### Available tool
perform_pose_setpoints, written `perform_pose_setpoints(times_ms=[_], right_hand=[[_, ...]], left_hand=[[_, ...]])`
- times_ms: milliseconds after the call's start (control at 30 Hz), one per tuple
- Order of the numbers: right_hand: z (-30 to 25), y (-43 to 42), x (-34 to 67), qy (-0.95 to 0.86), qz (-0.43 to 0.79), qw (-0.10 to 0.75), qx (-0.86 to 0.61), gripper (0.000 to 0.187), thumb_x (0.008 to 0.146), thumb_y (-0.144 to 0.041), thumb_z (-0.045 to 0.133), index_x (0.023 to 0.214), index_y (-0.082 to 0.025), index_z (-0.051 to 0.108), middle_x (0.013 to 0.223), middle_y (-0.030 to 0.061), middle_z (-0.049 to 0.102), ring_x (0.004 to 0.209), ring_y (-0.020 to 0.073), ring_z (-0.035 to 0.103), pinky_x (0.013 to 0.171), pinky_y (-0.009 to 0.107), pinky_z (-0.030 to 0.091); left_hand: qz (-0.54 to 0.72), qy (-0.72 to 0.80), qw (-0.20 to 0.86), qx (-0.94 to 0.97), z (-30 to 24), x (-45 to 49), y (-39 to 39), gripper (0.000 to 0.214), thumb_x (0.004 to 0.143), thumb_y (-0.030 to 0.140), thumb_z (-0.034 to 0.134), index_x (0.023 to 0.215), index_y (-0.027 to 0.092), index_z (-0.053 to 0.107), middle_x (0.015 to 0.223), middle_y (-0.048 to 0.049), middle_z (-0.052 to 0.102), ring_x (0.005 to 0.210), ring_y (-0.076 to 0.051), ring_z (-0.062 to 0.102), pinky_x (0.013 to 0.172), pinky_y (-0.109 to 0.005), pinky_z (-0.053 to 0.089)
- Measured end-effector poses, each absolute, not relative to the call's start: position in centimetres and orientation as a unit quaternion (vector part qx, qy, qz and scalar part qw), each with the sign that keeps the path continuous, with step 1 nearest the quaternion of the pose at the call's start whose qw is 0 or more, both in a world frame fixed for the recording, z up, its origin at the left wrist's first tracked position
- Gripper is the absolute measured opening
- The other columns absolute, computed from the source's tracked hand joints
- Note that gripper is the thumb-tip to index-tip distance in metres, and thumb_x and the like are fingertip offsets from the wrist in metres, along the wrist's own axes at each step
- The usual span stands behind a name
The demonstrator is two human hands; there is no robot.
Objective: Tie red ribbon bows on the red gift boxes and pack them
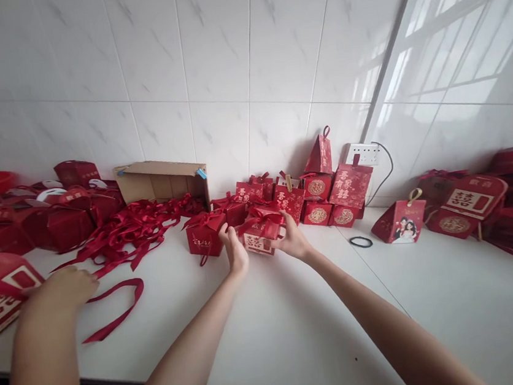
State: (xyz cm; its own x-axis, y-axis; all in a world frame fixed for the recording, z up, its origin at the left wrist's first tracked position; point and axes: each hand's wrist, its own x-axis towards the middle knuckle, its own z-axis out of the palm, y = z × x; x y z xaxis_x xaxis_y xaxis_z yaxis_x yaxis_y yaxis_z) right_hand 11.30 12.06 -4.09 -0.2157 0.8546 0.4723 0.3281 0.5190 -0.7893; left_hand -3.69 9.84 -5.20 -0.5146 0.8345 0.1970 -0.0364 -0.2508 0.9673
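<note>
My left hand (235, 252) and my right hand (295, 239) are stretched out over the white counter (272, 326) and grip a small red gift box (261, 232) between them, one on each side. The box has white characters on its front and a red ribbon bow on top. It rests on or just above the counter, in front of a row of similar red boxes (317, 201). Another bowed red box (205, 232) stands just left of my left hand.
Another person's hand (61, 289) lies at the left beside a loose red ribbon (116, 307). A heap of ribbons (135, 228) lies before an open cardboard box (162, 178). Red boxes are stacked at both ends. A black band (361, 242) and a wall socket (363, 154) are at the right.
</note>
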Motion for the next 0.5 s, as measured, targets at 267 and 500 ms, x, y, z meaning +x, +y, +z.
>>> perform_pose_setpoints(times_ms=[267,500], right_hand=[[-5.0,7.4,18.1,-0.775,0.283,0.47,-0.313,0.094,0.064,-0.018,0.066,0.139,-0.035,0.011,0.141,0.0111,0.028,0.129,0.0314,0.033,0.09,0.05,0.045],[-5.7,6.4,18.1,-0.772,0.347,0.445,-0.292,0.098,0.064,-0.013,0.061,0.141,-0.035,0.005,0.148,0.0081,0.014,0.134,0.0299,0.023,0.094,0.05,0.041]], left_hand=[[0.594,0.387,0.391,0.587,-5.7,-1.8,9.0,0.068,0.073,0.059,0.051,0.128,0.022,0.034,0.135,-0.0116,0.038,0.123,-0.026,0.04,0.098,-0.039,0.037],[0.526,0.354,0.448,0.63,-5.3,-0.8,7.8,0.067,0.069,0.038,0.064,0.125,0.022,0.031,0.121,-0.0088,0.051,0.112,-0.022,0.051,0.098,-0.039,0.039]])
